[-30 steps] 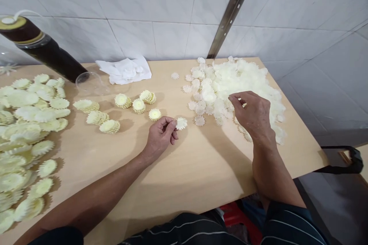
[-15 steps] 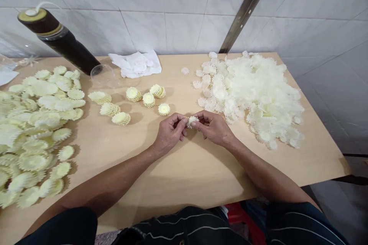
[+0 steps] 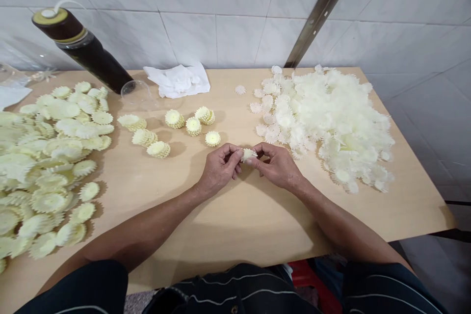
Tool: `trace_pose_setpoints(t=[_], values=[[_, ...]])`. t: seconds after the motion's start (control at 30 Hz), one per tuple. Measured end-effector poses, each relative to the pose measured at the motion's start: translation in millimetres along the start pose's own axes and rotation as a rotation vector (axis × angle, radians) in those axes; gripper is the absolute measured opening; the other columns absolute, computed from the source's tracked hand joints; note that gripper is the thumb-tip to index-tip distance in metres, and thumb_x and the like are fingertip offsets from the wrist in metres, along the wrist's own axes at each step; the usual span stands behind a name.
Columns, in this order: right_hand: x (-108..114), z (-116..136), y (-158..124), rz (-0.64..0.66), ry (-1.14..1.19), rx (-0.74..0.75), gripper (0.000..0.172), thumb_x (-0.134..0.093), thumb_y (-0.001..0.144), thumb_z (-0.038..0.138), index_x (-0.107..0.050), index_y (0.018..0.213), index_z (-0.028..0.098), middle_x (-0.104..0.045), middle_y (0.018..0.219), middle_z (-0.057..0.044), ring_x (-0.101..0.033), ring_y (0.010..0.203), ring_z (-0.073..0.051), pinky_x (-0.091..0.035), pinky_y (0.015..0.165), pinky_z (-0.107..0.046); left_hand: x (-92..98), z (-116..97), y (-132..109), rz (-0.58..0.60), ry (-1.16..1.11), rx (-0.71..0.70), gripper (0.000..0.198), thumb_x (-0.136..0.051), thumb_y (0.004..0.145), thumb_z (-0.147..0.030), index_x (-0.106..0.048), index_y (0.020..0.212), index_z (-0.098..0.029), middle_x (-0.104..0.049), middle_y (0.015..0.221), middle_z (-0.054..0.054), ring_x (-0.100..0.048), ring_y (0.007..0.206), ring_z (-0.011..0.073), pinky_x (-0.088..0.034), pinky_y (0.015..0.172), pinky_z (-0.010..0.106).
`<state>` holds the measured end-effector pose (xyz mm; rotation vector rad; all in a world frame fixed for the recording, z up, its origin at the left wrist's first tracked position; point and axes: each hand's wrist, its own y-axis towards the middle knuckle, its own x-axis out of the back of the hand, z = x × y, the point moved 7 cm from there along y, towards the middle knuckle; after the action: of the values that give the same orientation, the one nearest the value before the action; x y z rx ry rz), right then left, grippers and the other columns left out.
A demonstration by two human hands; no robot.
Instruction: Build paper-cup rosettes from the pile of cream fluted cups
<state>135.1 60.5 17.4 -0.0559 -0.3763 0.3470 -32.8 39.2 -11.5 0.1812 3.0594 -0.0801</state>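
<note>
Between the fingertips of both hands is a small pale-yellow petal disc point(image 3: 249, 155) with a toothed edge; whether it is one layer or several pressed together I cannot tell. My left hand point(image 3: 222, 166) pinches its left side between thumb and forefinger. On the other side my right hand point(image 3: 274, 163) grips it the same way. Just beyond my left hand stands a small stack of toothed discs point(image 3: 212, 139). More short stacks point(image 3: 158, 149) stand or lean to the left of it. A heap of thin, loose whitish discs point(image 3: 331, 117) spreads to the right of my right hand.
Thicker yellow toothed pieces point(image 3: 51, 167) are piled on the left of the wooden table point(image 3: 235, 225). At the back are a dark bottle point(image 3: 95, 61) with a white loop, a clear round lid point(image 3: 136, 94) and crumpled white tissue point(image 3: 180, 81). Behind rises a tiled wall point(image 3: 239, 34).
The whole view has shifted slightly, so the table and piles sit a little further right. Both hands keep their pinch on the petal disc, almost unmoved.
</note>
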Motion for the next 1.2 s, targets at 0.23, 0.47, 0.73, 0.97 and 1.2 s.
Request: trace_pose_setpoints(t=[0.23,0.47,0.73,0.97,1.2], values=[[2,3,0,-0.003,-0.124,0.033,0.037,-0.069,0.096,0.057,-0.075,0.089,0.021,-0.071,0.076,-0.002,-0.061,0.057,-0.015,-0.050,0.053,-0.027,-1.7,-1,-1,0.011,0.000,0.010,0.040,-0.068,0.100,-0.057,-0.069,0.096,-0.017,-0.064,0.062,-0.002,-0.055,0.046,0.0085,-0.047,0.045,0.020],[2,3,0,0.019,-0.147,0.061,0.032,-0.062,0.102,0.049,-0.076,0.094,0.022,-0.072,0.077,-0.002,-0.064,0.057,-0.016,-0.053,0.058,-0.030,-1.8,-3,-1,0.019,0.008,0.002,0.042,-0.068,0.099,-0.058,-0.068,0.091,-0.017,-0.064,0.063,-0.001,-0.055,0.046,0.0081,-0.047,0.044,0.020],[13,-8,3,-0.222,-0.097,0.037,0.035,-0.082,0.086,0.051,-0.067,0.089,0.020,-0.073,0.084,-0.006,-0.066,0.071,-0.018,-0.054,0.054,-0.027,-2.5,-4,1,0.002,-0.020,0.014,0.047,-0.071,0.095,-0.063,-0.067,0.087,-0.016,-0.064,0.059,0.000,-0.055,0.044,0.0092,-0.047,0.043,0.020],[4,-4,2,-0.107,0.008,0.008,0.033,-0.077,0.090,0.053,-0.082,0.094,0.021,-0.079,0.087,-0.006,-0.065,0.060,-0.016,-0.057,0.053,-0.029,-3.0,-5,1,-0.003,-0.022,0.017,0.046,-0.073,0.094,-0.062,-0.070,0.088,-0.016,-0.064,0.059,-0.001,-0.054,0.044,0.0088,-0.047,0.044,0.021],[0,-5,2,-0.086,0.111,-0.056,0.042,-0.078,0.087,0.060,-0.077,0.091,0.018,-0.074,0.078,-0.003,-0.062,0.052,-0.013,-0.055,0.049,-0.027,-1.6,-3,1,-0.010,-0.021,0.006,0.045,-0.071,0.096,-0.061,-0.065,0.086,-0.017,-0.063,0.059,-0.002,-0.055,0.044,0.0085,-0.047,0.043,0.021]])
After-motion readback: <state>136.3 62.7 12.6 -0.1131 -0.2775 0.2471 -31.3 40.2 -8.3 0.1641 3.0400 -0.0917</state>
